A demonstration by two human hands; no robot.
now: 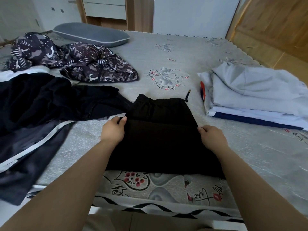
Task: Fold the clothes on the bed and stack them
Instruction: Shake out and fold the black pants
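Left hand and right hand pinch the black shorts' folded edge; uneven pulling could skew the fold.

Black folded trousers lie between both grips; white folded stack right, dark crumpled clothes left, grey padded pillow beyond.

Left grip and right grip pinch, arms outstretched.
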